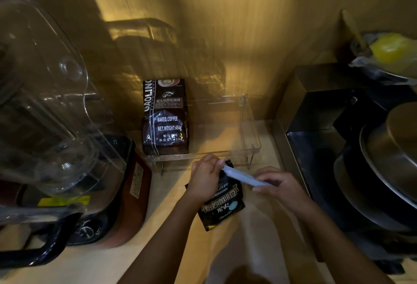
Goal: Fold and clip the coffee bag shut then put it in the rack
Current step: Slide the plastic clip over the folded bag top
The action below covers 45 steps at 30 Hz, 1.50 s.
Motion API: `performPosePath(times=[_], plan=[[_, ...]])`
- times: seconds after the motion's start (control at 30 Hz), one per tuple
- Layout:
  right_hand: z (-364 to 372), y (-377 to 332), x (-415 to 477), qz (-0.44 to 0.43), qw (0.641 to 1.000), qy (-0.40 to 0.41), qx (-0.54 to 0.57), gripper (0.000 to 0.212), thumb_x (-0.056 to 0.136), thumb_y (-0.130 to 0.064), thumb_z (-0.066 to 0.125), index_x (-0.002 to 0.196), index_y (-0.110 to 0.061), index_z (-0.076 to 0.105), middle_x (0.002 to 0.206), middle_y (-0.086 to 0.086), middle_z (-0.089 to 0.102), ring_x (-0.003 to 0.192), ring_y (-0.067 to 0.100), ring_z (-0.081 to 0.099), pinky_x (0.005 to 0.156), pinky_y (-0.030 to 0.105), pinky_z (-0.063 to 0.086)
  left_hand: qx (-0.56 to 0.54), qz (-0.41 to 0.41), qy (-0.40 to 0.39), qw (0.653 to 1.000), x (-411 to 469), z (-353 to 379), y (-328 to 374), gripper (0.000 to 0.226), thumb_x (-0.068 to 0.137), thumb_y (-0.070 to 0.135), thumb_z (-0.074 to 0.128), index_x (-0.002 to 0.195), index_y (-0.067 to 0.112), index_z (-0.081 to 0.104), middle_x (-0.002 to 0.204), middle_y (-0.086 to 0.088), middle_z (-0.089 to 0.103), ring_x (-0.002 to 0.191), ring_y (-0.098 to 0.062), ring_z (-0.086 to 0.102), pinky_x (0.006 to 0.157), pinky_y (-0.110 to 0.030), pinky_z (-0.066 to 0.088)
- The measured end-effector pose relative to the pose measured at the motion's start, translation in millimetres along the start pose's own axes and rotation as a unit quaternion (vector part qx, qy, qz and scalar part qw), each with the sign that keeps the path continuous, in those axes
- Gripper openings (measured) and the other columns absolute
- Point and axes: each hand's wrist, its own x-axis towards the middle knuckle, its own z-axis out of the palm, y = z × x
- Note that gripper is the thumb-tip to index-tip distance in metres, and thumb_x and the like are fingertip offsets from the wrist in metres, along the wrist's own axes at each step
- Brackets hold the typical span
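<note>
A small black coffee bag [222, 204] with white and gold print stands on the pale wooden counter, just in front of the rack. My left hand [204, 177] grips the bag's folded top at its left end. A long pale blue clip [243, 176] lies across that top. My right hand [278, 185] pinches the clip's right end. The clear acrylic rack [250, 123] stands behind on thin metal legs. A larger dark brown coffee bag [165, 117] stands upright in the rack's left part.
A big blender with a clear jug [45, 107] and a red-brown base [133, 195] fills the left side. Dark metal cookware and pans [383, 161] sit at the right, with a yellow item [391, 47] above. A wood-panel wall closes the back.
</note>
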Motion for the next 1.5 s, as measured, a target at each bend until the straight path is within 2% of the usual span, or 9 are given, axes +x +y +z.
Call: performPosePath(times=[0.17, 0.3, 0.4, 0.53, 0.7, 0.93, 1.07, 1.23, 1.5], plan=[[-9.1, 1.8, -3.1, 0.033, 0.999, -0.04, -0.013, 0.009, 0.072, -0.003, 0.07, 0.078, -0.01, 0.07, 0.082, 0.004, 0.064, 0.069, 0.01, 0.059, 0.056, 0.014, 0.047, 0.006, 0.008, 0.0, 1.0, -6.1, 1.8, -1.7, 0.022, 0.094, 0.021, 0.044, 0.077, 0.019, 0.059, 0.08, 0.008, 0.048, 0.085, -0.018, 0.046, 0.088, -0.042, 0.034], [-15.2, 5.1, -7.3, -0.008, 0.998, 0.053, 0.032, 0.023, 0.068, 0.005, 0.071, 0.07, -0.018, 0.071, 0.08, 0.002, 0.066, 0.067, -0.005, 0.061, 0.062, 0.008, 0.048, 0.017, -0.006, -0.061, 0.998, -10.8, -3.2, -2.3, 0.018, 0.078, 0.026, 0.067, 0.095, 0.02, 0.066, 0.091, 0.01, 0.047, 0.099, -0.019, 0.04, 0.084, -0.032, 0.034], [-21.1, 6.3, -5.4, -0.025, 0.992, 0.119, 0.026, 0.023, 0.065, 0.01, 0.071, 0.07, -0.012, 0.069, 0.08, 0.003, 0.064, 0.066, -0.011, 0.06, 0.065, 0.001, 0.044, 0.027, 0.012, -0.049, 0.998, -14.2, -5.0, -1.7, 0.018, 0.08, 0.009, 0.065, 0.095, 0.017, 0.065, 0.092, 0.008, 0.049, 0.103, -0.024, 0.045, 0.09, -0.034, 0.038], [-27.4, 5.4, -4.1, -0.033, 0.995, 0.081, -0.041, 0.017, 0.064, 0.011, 0.072, 0.077, 0.001, 0.071, 0.081, -0.001, 0.062, 0.075, 0.001, 0.061, 0.066, 0.001, 0.044, 0.031, 0.037, 0.014, 0.999, -21.4, -2.3, 2.1, 0.023, 0.08, -0.005, 0.055, 0.085, 0.017, 0.062, 0.082, 0.011, 0.053, 0.09, -0.018, 0.052, 0.078, -0.023, 0.039], [-25.2, 3.5, -6.4, -0.043, 0.989, 0.021, -0.138, 0.017, 0.069, 0.0, 0.072, 0.083, -0.011, 0.071, 0.088, -0.004, 0.063, 0.085, 0.008, 0.06, 0.07, 0.004, 0.045, 0.028, 0.041, 0.033, 0.998, -30.5, 6.5, 6.2, 0.023, 0.08, -0.001, 0.057, 0.087, 0.022, 0.058, 0.082, 0.012, 0.059, 0.082, -0.003, 0.05, 0.069, 0.001, 0.032], [-19.9, -1.7, -10.1, -0.03, 0.992, 0.035, -0.117, 0.04, 0.071, -0.001, 0.071, 0.092, -0.035, 0.061, 0.088, -0.002, 0.063, 0.076, -0.001, 0.059, 0.063, 0.0, 0.043, 0.119, 0.111, 0.037, 0.986, -37.7, 7.6, 8.7, 0.016, 0.08, 0.0, 0.058, 0.09, 0.011, 0.062, 0.089, -0.003, 0.065, 0.087, -0.02, 0.053, 0.077, -0.015, 0.027], [-21.6, 0.1, -11.2, -0.021, 0.988, 0.024, -0.15, 0.035, 0.072, -0.002, 0.071, 0.093, -0.029, 0.064, 0.091, -0.01, 0.06, 0.082, -0.003, 0.055, 0.065, -0.003, 0.038, 0.17, 0.092, 0.072, 0.979, -41.4, 8.8, 6.5, 0.008, 0.084, 0.011, 0.057, 0.09, 0.014, 0.061, 0.089, -0.007, 0.059, 0.087, -0.022, 0.049, 0.075, -0.025, 0.021], [-27.2, -1.3, -11.6, -0.016, 0.984, -0.006, -0.176, 0.037, 0.075, -0.008, 0.068, 0.087, -0.041, 0.058, 0.094, -0.014, 0.06, 0.089, 0.002, 0.055, 0.067, 0.012, 0.041, 0.189, 0.069, 0.076, 0.977, -45.8, 8.0, 4.2, 0.008, 0.087, 0.014, 0.055, 0.082, 0.011, 0.06, 0.086, -0.007, 0.057, 0.087, -0.023, 0.048, 0.075, -0.025, 0.018], [-19.8, -5.6, -4.5, -0.021, 0.987, -0.026, -0.158, 0.026, 0.074, -0.005, 0.069, 0.088, -0.027, 0.065, 0.095, -0.007, 0.062, 0.091, 0.002, 0.054, 0.075, 0.009, 0.037, 0.182, 0.088, 0.08, 0.976, -49.4, 7.9, 8.1, 0.012, 0.082, 0.003, 0.055, 0.077, 0.011, 0.063, 0.08, -0.007, 0.059, 0.083, -0.022, 0.049, 0.081, -0.027, 0.018]])
